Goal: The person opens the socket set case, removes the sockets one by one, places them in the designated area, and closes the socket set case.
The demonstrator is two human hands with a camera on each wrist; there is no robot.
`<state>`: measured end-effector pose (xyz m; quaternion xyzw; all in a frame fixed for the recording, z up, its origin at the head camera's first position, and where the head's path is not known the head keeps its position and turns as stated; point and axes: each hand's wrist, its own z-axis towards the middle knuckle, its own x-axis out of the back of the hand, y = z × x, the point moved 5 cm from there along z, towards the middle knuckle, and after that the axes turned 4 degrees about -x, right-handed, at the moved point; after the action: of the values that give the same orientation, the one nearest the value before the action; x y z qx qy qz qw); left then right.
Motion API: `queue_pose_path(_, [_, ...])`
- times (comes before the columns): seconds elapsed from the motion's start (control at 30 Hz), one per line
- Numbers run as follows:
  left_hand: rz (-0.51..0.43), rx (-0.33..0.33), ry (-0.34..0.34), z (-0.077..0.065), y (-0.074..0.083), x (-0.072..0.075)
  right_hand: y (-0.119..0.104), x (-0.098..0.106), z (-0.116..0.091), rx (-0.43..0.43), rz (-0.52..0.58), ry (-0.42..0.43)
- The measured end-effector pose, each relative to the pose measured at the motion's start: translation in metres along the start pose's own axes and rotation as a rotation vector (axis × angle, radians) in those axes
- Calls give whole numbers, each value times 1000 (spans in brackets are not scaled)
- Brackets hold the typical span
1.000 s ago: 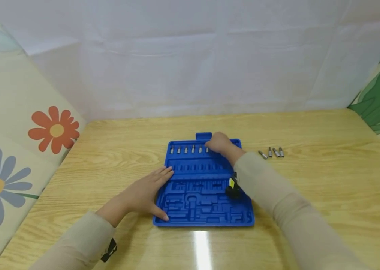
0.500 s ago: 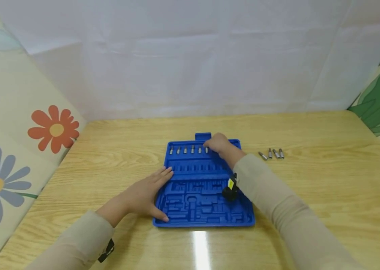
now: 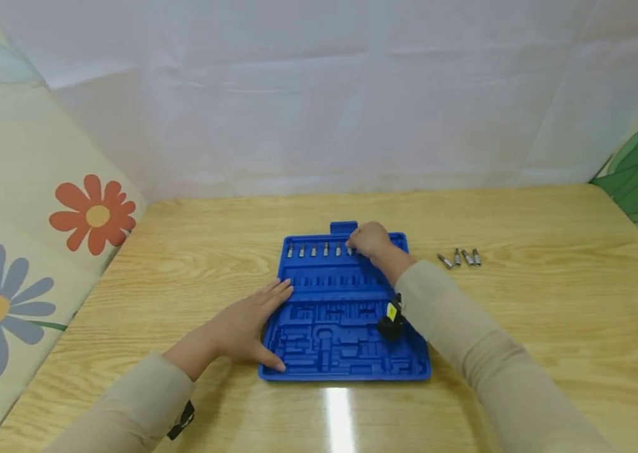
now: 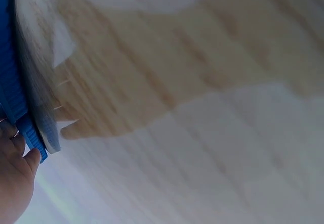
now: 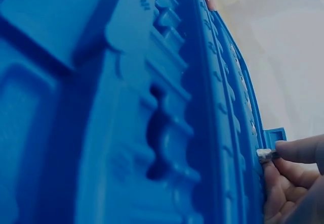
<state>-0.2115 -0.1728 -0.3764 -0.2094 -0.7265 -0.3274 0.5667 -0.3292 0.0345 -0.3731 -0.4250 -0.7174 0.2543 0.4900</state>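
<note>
An unfolded blue plastic tool case (image 3: pixel 333 294) with moulded slots lies on the wooden table. Several small silver bit sockets (image 3: pixel 326 250) stand in a row along its far section. My right hand (image 3: pixel 372 242) is at the right end of that row, and in the right wrist view its thumb and fingers pinch a silver bit socket (image 5: pixel 264 155) at the slots. How deep this piece sits cannot be told. My left hand (image 3: pixel 242 324) rests on the case's left edge with fingers spread, the thumb at the near left corner. The left wrist view shows only part of it.
Several loose silver bits (image 3: pixel 468 258) lie on the table right of the case. A blue latch tab (image 3: pixel 343 228) sticks out from the case's far edge. Behind the table hangs a white sheet (image 3: pixel 274 126), with flower-patterned panels (image 3: pixel 13 207) at the sides.
</note>
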Motion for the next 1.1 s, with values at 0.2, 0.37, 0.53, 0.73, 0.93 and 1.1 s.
queue_pose_path(0.2, [12,3,5,1,0,4,0,2,2,17,25,-7])
queue_pose_path(0.37, [3,5,0,2,1,5,1,5,2,2,64,-7])
queue_pose_path(0.53, [-7,5,-7,3,3,4,3,6,-1,9,126,-62])
queue_pose_path(0.73, [-4,-2,-14,4,4,2,10,13,-3,72,87,-145])
queue_pose_path(0.93, [-2,7,-8,2,3,2,13,27,-9,82,102,-189])
queue_pose_path(1.1, [14,11,0,1,1,3,18,47,-13,80,135,-172])
